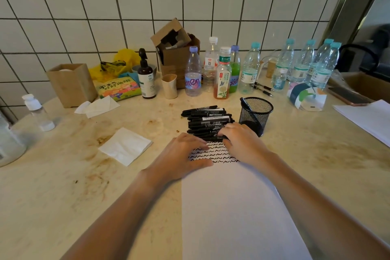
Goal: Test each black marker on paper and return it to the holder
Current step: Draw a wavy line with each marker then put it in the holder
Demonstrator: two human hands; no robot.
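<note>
bottles (250, 69) along tiled wall | cardboard box (176, 53) behind | napkin (125, 146) left | phone (348, 96) right

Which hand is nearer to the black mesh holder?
Right. The right hand lies on the near end of the marker pile, just beside the mesh holder. The left hand rests on the paper, farther left of it.

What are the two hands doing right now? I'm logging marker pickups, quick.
Left hand: open, resting flat on the paper.
Right hand: fingers on the nearest marker in the pile; actual grip cannot be told.
</note>
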